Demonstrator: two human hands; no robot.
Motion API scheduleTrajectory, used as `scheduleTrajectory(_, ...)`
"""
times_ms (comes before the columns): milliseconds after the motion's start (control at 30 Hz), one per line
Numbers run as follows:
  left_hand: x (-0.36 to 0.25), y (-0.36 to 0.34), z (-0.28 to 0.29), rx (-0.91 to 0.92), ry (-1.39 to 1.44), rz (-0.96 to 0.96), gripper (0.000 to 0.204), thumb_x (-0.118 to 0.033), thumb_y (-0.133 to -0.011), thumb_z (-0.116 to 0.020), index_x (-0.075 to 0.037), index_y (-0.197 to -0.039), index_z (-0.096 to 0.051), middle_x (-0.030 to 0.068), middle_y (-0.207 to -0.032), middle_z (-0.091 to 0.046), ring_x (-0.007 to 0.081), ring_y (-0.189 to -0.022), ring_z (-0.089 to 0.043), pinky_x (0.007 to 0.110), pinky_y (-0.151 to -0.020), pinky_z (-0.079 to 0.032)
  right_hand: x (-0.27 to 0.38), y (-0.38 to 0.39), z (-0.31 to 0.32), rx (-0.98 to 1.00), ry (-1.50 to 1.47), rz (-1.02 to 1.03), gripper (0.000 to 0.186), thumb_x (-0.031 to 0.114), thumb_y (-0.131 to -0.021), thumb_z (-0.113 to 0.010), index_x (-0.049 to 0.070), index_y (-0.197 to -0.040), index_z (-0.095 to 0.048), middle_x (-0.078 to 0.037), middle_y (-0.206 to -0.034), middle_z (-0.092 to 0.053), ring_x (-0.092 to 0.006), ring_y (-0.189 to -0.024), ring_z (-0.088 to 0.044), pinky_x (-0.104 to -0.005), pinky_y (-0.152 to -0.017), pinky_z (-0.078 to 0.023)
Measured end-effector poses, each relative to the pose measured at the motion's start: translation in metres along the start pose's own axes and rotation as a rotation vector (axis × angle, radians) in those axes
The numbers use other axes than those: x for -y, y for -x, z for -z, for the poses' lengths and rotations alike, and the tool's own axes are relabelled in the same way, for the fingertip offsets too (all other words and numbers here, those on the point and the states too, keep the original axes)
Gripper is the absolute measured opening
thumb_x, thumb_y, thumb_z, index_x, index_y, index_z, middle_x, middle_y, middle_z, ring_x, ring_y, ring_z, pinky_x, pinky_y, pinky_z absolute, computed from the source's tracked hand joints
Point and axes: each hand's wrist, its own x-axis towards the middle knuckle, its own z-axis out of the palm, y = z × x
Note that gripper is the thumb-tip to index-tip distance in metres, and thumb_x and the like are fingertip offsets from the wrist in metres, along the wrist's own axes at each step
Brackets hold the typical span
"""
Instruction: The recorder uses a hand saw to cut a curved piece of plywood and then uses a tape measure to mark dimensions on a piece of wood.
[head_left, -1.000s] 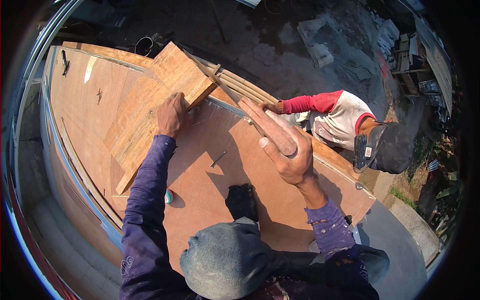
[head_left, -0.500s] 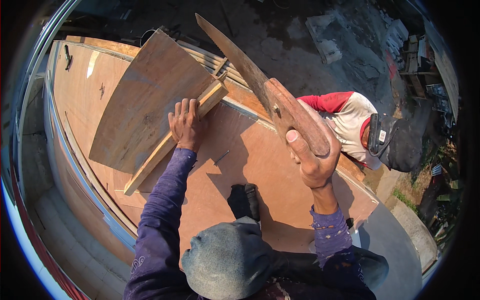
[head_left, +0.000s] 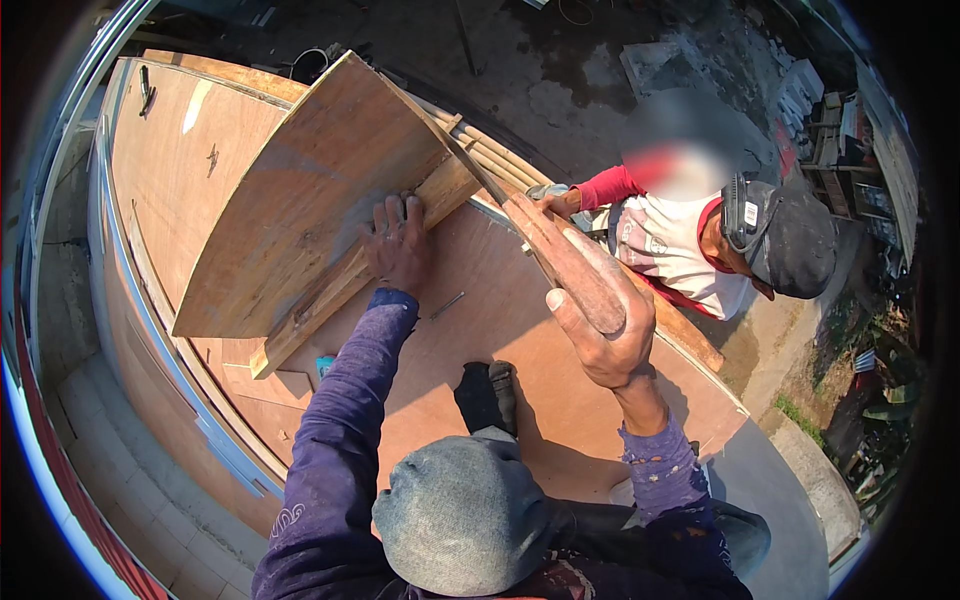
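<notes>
Handsaw (head_left: pixel 515 215), handle (head_left: pixel 575 273) worn reddish-brown, in clasp of right hand (head_left: pixel 612 345), left hand (head_left: pixel 398 245) around batten (head_left: pixel 318 303) of curve-edged panel (head_left: pixel 295 185)

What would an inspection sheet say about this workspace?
Surface: brown wooden deck, partly sunlit, partly shaded.
Job's things: handsaw, curved-edged panel, batten along the panel.
Clutter: loose nail on the deck; small dark object near its far left corner.
Hands: left hand on the batten; right hand gripping the handsaw by its handle.
Cables: none identifiable.
Surroundings: co-worker beside the deck, dark ground beyond.
</notes>
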Motion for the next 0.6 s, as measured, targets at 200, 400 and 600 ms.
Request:
scheduleTrajectory(200,-0.001,0.0,-0.002,0.01,-0.007,0.006,0.028,-0.014,-0.085,-0.061,-0.012,-0.114,-0.063,0.0084,-0.113,-0.062,0.0274,-0.106,-0.058,0.049,-0.081,-0.04,0.002,-0.002,0.002,0.046,-0.013,-0.06,0.048,0.01,-0.085,-0.073,-0.011,-0.126,-0.061,-0.024,-0.118,-0.071,-0.0334,-0.112,-0.069,-0.0402,-0.1,-0.05)
scheduleTrajectory(400,-0.012,0.004,0.007,0.112,0.107,0.061,0.05,-0.042,-0.088,-0.069,-0.007,-0.123,-0.058,0.015,-0.121,-0.057,0.0326,-0.115,-0.053,0.054,-0.092,-0.038,0.011,0.0,0.0,0.079,0.131,-0.003,0.05,0.01,-0.083,-0.074,-0.01,-0.128,-0.061,-0.025,-0.12,-0.07,-0.0364,-0.113,-0.069,-0.0409,-0.101,-0.05)
scheduleTrajectory(600,-0.016,0.023,0.042,0.144,0.109,0.058,0.054,-0.038,-0.087,-0.073,-0.007,-0.129,-0.058,0.0158,-0.125,-0.057,0.0356,-0.118,-0.052,0.054,-0.101,-0.04,0.003,0.014,0.002,0.087,0.07,-0.065,0.054,0.01,-0.081,-0.074,-0.008,-0.131,-0.06,-0.026,-0.122,-0.069,-0.0395,-0.114,-0.067,-0.0438,-0.103,-0.048)
